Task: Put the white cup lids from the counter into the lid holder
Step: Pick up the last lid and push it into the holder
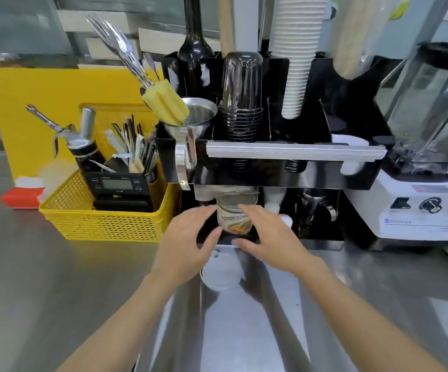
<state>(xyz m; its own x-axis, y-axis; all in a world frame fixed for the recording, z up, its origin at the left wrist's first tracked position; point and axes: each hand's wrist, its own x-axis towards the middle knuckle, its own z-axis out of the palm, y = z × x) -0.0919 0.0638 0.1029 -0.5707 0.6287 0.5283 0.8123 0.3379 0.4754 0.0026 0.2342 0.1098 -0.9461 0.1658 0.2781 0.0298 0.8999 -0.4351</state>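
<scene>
two bare hands are reaching forward over the steel counter (56, 277) toward the foot of a black organiser rack (351, 178). the left hand (188, 245) is hovering with its fingers curled and spread a little, thumb pointing toward the middle, and nothing is visibly clamped in it; the right hand (268, 237) is lying flatter, fingers stretched out and apart, its fingertips sitting at the dark front edge of the rack's lower shelf. whether either hand is actually touching anything there is hard to tell. a stack of white cup lids (221, 272) is resting on the counter just below and between the two hands, partly covered by the left wrist, with a small sip tab showing on the top lid. behind the hands, a labelled glass jar (235, 213) is standing upright in the lower opening of the rack. higher up, a column of clear cups (241, 98) and a column of white paper cups (295, 57) are standing in the rack's upper slots, and a metal funnel (193, 122) with a yellow sponge (166, 102) in it is hanging at the left corner. a yellow basket (104, 218) holding a digital scale (118, 186) is sitting just left of the rack, and a white blender (421, 205) is standing to its right.
</scene>
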